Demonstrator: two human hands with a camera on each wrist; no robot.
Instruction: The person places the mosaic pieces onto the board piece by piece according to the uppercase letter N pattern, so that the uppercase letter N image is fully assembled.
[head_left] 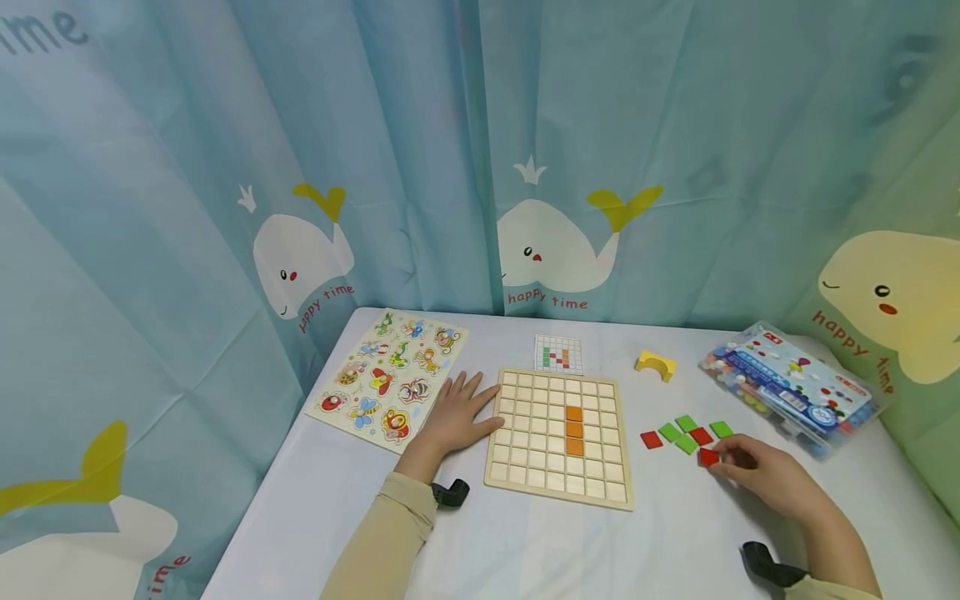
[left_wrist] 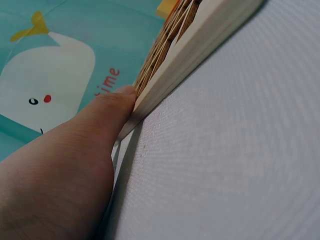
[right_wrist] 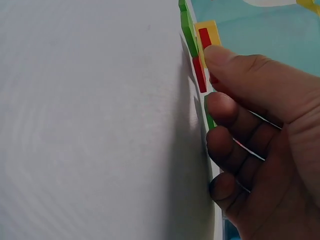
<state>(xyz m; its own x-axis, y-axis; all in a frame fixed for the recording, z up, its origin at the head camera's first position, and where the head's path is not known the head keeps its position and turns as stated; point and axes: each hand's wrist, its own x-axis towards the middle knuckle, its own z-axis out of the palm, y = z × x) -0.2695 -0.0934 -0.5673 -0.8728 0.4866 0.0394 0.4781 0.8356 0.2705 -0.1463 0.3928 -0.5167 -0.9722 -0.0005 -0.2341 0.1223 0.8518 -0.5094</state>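
My left hand [head_left: 453, 414] lies spread on the white table, thumb and index fingertip touching the left edge of a wooden grid board [head_left: 517, 479]. In the left wrist view the thumb [left_wrist: 111, 106] meets the board's side [left_wrist: 172, 70]. Three orange tiles [head_left: 574, 430] stand in one column of the board. To its right, my right hand [head_left: 776, 477] pinches a red square tile [head_left: 707, 457] between thumb and fingers. That red tile [right_wrist: 204, 37] shows by the thumb tip in the right wrist view. Several green tiles [head_left: 686, 444] and two more red tiles [head_left: 651, 440] lie close by.
Behind the board lies a small pattern card [head_left: 558, 355] with coloured squares. An insect picture board [head_left: 390, 375] is at the left. A yellow arch block [head_left: 656, 365] and a clear plastic box [head_left: 795, 387] are at the back right. A whale-print curtain [head_left: 420, 167] hangs behind.
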